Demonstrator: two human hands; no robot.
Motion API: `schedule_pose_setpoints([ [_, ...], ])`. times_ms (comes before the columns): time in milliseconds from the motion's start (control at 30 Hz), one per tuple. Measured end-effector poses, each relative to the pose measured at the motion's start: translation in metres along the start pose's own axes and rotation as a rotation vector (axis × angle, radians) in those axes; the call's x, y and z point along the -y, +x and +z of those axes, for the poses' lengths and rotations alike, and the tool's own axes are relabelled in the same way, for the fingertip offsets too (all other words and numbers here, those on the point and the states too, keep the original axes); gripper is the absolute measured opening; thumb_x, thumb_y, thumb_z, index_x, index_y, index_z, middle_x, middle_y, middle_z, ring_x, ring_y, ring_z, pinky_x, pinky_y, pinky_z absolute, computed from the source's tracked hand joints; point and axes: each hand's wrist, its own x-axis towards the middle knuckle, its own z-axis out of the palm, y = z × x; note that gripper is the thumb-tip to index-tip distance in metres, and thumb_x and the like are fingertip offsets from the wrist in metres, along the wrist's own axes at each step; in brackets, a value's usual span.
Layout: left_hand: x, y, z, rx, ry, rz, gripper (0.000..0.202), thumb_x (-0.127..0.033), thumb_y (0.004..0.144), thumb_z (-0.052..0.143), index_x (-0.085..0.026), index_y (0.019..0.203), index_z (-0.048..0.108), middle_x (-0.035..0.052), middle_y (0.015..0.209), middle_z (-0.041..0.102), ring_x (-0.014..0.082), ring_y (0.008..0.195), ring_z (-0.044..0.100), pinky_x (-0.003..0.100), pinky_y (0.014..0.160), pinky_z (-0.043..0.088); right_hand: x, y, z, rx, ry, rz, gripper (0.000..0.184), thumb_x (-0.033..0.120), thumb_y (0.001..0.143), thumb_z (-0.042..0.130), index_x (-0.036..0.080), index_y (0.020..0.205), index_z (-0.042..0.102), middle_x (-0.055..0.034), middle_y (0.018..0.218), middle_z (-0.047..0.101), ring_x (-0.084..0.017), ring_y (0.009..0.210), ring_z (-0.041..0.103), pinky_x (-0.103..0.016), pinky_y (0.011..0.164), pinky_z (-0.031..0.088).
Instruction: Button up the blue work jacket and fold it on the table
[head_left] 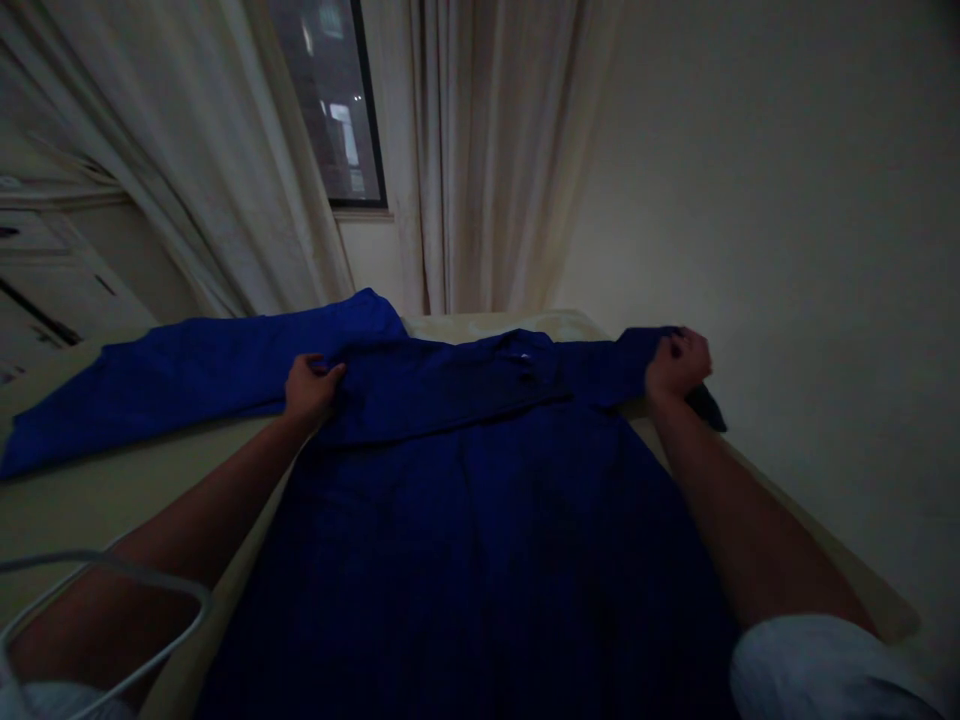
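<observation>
Our left hand [311,392] at ten o'clock meets blue garment [480,540], grip unclear; our right hand [679,362], well apart at two, pinches cloth. Garment body's long axis runs six to twelve; far collar [551,358] lies nearer right hand.

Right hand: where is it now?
In the head view, the right hand is right of centre, holding the right end of the upper part of the blue garment, with the pale wall behind it.
</observation>
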Motion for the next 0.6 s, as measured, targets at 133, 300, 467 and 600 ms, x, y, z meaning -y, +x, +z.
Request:
schedule_pose_setpoints([
  [133, -0.041, -0.02, 0.005, -0.032, -0.137, 0.138, 0.056, -0.048, 0.085, 0.068, -0.015, 0.13, 0.059, 0.0179, 0.131, 0.068, 0.0316, 0.119, 0.066, 0.048, 0.106, 0.051, 0.073, -0.083, 0.009, 0.469, 0.333, -0.555, 0.044, 0.032, 0.103, 0.054, 0.024, 0.145, 0.061, -0.0091, 0.145, 0.064, -0.026, 0.138, 0.057, -0.046, 0.122, 0.042],
  [300, -0.061, -0.045, 0.005, 0.515, -0.671, -0.212, 0.081, -0.079, 0.097, 0.015, -0.019, 0.133, 0.057, 0.0197, 0.12, 0.073, 0.0314, 0.107, 0.073, 0.048, 0.089, 0.06, 0.091, -0.182, 0.017, 1.172, 0.284, -1.002, 0.062, 0.037, 0.097, 0.065, 0.03, 0.157, 0.049, -0.0057, 0.157, 0.054, -0.028, 0.144, 0.052, -0.049, 0.124, 0.041],
  [467, -0.046, -0.049, -0.012, 0.603, -0.596, -0.292, 0.093, -0.093, 0.086, 0.025, -0.027, 0.142, 0.057, 0.0171, 0.126, 0.073, 0.0353, 0.113, 0.072, 0.052, 0.086, 0.061, 0.072, -0.197, 0.026, 1.103, 0.151, -1.024, 0.063, 0.045, 0.102, 0.06, 0.025, 0.16, 0.044, -0.0116, 0.16, 0.05, -0.03, 0.146, 0.05, -0.05, 0.123, 0.04],
  [600, -0.042, -0.041, -0.016, 0.501, -0.566, -0.226, 0.079, -0.082, 0.086, 0.046, -0.024, 0.136, 0.064, 0.0168, 0.117, 0.075, 0.038, 0.108, 0.073, 0.056, 0.087, 0.062, 0.061, -0.179, 0.024, 1.047, 0.085, -0.872, 0.064, 0.051, 0.098, 0.066, 0.023, 0.154, 0.052, -0.0123, 0.156, 0.055, -0.032, 0.144, 0.051, -0.053, 0.123, 0.038],
])
